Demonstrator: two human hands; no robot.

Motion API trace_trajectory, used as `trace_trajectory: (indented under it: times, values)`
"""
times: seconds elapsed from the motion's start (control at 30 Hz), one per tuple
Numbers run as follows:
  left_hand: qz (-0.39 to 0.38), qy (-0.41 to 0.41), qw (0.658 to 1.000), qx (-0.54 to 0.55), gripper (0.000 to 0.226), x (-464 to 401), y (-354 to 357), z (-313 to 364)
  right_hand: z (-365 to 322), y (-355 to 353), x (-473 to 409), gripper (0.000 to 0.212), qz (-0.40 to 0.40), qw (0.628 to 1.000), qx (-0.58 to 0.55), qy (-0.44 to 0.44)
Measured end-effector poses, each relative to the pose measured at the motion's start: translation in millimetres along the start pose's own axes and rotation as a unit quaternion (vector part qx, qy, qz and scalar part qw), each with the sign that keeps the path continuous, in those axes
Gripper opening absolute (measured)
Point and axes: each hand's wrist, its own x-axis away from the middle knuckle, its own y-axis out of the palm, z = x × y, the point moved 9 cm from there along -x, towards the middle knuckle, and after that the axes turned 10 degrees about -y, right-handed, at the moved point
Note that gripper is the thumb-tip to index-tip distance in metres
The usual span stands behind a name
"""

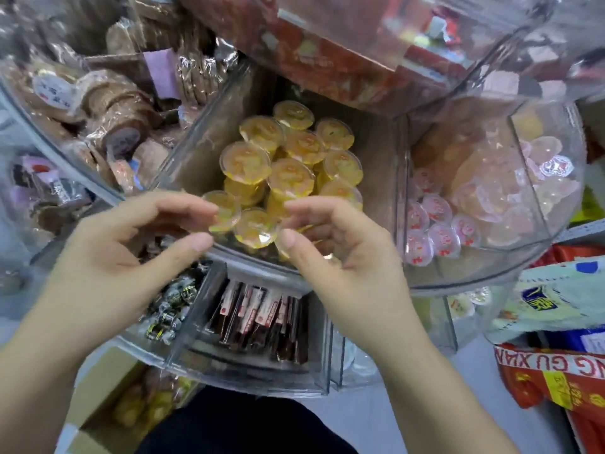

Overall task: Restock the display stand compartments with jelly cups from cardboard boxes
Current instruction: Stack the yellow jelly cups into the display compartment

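- Yellow jelly cups (288, 165) lie heaped in the middle clear compartment (193, 149) of the display stand; pink ones (435, 224) fill the compartment to its right.
- Your left hand (131, 244) and right hand (343, 253) hover at the front rim, fingers loosely curved; each grip is spread and holds nothing.
- Judge the cups light, smooth and slippery, thin-walled under a film lid; squeezing may dent them or burst the seal.
- Take each by its stiff rim, or cup several from the sides; the loose pile may slide.
- Your cardboard box (108, 398) sits below, at lower left.
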Motion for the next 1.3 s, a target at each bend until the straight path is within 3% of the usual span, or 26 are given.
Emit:
trace_trajectory:
  times: [0.13,0.2,0.27,0.4,0.5,0.7,0.83,0.9,1.07,1.17,1.23,1.3]
  values:
    - [0.133,-0.113,0.982,0.068,0.016,80.1,-16.9,-54.3,15.6,75.7,39.9,0.017,-0.197,0.975,-0.085,0.049]
    - [0.212,-0.179,0.955,0.104,0.012,125.5,-20.7,-94.2,39.8,114.9,69.0,0.016,-0.288,0.95,-0.088,0.085]
    - [0.282,-0.244,0.918,0.136,0.025,173.8,-19.6,-141.9,68.3,152.0,99.2,0.017,-0.358,0.923,-0.082,0.118]
    - [0.334,-0.38,0.846,0.166,0.026,268.4,-5.2,-246.1,136.8,220.0,169.2,0.02,-0.465,0.865,-0.026,0.188]
    - [0.358,-0.441,0.805,0.172,0.025,326.9,2.5,-316.3,187.3,271.0,227.8,0.026,-0.561,0.81,0.04,0.169]
    - [0.375,-0.514,0.745,0.2,0.017,397.2,17.2,-457.6,326.2,363.6,294.6,0.027,-0.632,0.731,0.169,0.196]
    - [0.33,-0.549,0.744,0.192,0.015,420.9,37.6,-552.9,424.6,416.5,311.6,0.029,-0.615,0.729,0.237,0.185]
    - [0.303,-0.558,0.75,0.186,0.018,425.5,44.9,-597.2,474.9,437.2,314.2,0.033,-0.618,0.711,0.297,0.158]
    - [0.194,-0.584,0.788,0.014,0.037,424.4,48.5,-691.9,557.7,497.7,316.0,0.042,-0.675,0.622,0.397,-0.024]
    - [0.152,-0.533,0.819,-0.15,0.048,394.5,40.0,-724.7,580.9,537.7,334.7,0.045,-0.731,0.526,0.401,-0.166]
    - [0.174,-0.554,0.777,-0.245,0.053,386.0,24.4,-748.1,599.0,555.5,352.6,0.046,-0.768,0.444,0.406,-0.22]
    - [0.175,-0.604,0.721,-0.292,0.051,386.1,15.9,-769.0,622.4,558.9,371.3,0.046,-0.807,0.355,0.42,-0.216]
